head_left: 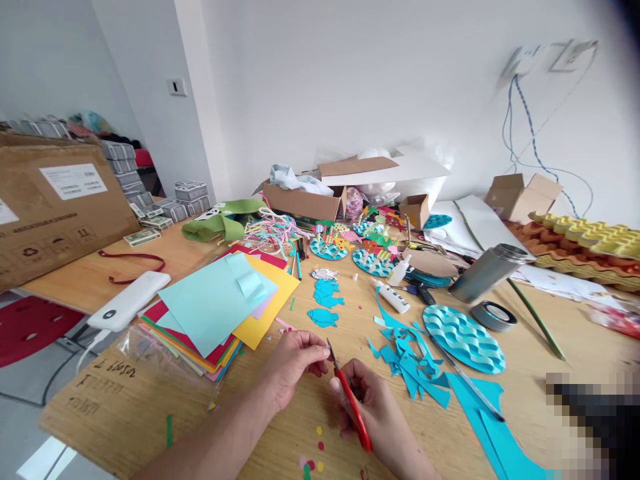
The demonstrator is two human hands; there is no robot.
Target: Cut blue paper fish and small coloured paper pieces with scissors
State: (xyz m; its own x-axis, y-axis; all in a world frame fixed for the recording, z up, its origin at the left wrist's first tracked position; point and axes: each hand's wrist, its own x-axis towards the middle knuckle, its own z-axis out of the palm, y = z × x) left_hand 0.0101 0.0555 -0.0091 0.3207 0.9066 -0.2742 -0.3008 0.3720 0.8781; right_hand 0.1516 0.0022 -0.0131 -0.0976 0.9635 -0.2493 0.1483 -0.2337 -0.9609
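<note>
My right hand (373, 407) grips red-handled scissors (353, 408), their dark blades pointing up and slightly left. The blade tips are beside the fingertips of my left hand (297, 363), which are pinched together. Whatever those fingers hold is too small or hidden to make out. Just beyond my hands lie blue paper fish cutouts (323, 317) in a column, with a pale fish cutout (325, 274) at its far end. Blue paper scraps (413, 360) are heaped right of the scissors. Small coloured paper dots (320, 447) lie on the table in front of me.
Coloured paper sheets (210, 307) and a white power bank (129, 301) lie left. A wavy blue disc (465, 339), a tape roll (494, 315), a glue bottle (393, 297) and a steel flask (487, 273) stand or lie right. Cardboard boxes (305, 202) line the back.
</note>
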